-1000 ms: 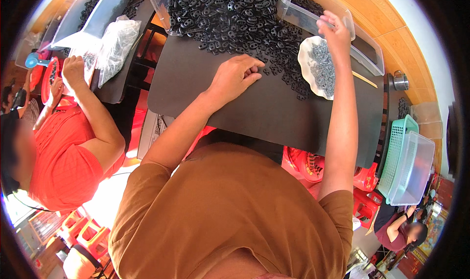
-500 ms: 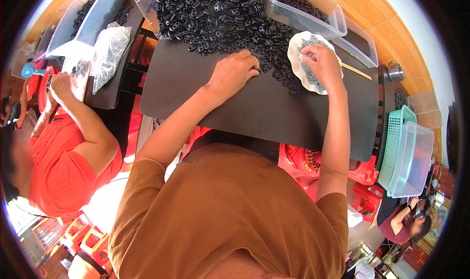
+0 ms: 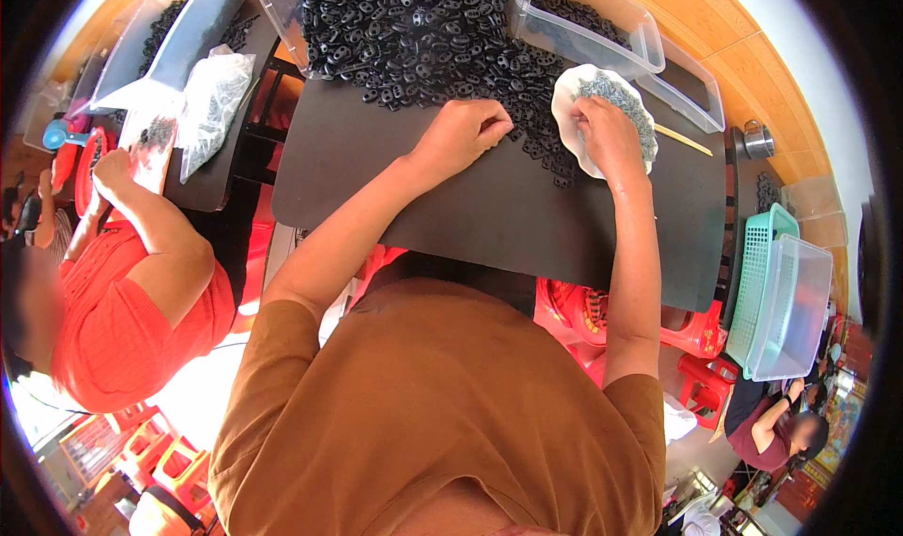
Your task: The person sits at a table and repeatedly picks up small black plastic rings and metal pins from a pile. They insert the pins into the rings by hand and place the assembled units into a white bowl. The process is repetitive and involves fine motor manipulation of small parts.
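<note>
A heap of small black plastic pieces with two holes each (image 3: pixel 404 38) covers the far part of the dark table (image 3: pixel 376 197). At its near edge is my left hand (image 3: pixel 463 139), thumb and fingertips pinched together; whatever is between them is too small to make out. On the right stands a white wavy-rimmed bowl (image 3: pixel 567 113) with many tiny grey pieces (image 3: pixel 616 92) in it. My right hand (image 3: pixel 609 136) is over the bowl, its fingers closed and pointing down at the left side of the contents. Its fingertips are partly hidden, so what they grip cannot be seen.
Beside the bowl lies a thin wooden stick (image 3: pixel 684 140). Clear plastic bins (image 3: pixel 602 42) stand at the back right, near a metal cup (image 3: pixel 758 139). A green basket (image 3: pixel 757 282) is at the right. Leftward, a person in red (image 3: pixel 141 320) works near a plastic bag (image 3: pixel 214 103).
My left hand has shifted slightly right, with its pinch turned toward the loose black pieces. My right hand has moved left and a little down within the bowl, uncovering more grey pieces.
</note>
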Tool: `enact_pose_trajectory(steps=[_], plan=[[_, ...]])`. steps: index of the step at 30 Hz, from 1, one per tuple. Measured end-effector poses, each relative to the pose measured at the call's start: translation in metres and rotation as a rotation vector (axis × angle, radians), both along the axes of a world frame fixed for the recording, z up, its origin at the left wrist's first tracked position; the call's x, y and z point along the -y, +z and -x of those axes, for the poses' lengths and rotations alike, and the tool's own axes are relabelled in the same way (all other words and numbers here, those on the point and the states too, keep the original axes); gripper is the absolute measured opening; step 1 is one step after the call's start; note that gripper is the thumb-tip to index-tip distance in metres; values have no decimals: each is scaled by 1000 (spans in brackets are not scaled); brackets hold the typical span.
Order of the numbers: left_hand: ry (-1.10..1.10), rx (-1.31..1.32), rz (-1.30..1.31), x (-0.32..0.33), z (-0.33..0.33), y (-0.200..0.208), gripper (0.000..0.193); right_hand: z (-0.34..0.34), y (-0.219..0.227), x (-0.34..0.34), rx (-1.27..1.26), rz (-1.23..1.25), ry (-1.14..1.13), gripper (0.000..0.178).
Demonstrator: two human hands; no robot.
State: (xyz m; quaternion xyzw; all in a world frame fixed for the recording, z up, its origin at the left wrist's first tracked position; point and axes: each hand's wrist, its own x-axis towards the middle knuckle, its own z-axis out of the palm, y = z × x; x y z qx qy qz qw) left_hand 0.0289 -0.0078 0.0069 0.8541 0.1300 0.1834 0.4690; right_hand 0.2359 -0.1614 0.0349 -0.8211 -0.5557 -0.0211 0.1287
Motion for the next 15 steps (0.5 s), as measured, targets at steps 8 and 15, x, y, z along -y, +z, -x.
enact_pose_trajectory(steps=[8,15], plan=[[-2,38,545,-6,1,-7,16,-7,2,2,-161,-23,29,7],[-55,13,290,-5,3,-9,15,-13,0,8,-385,-187,18,7]])
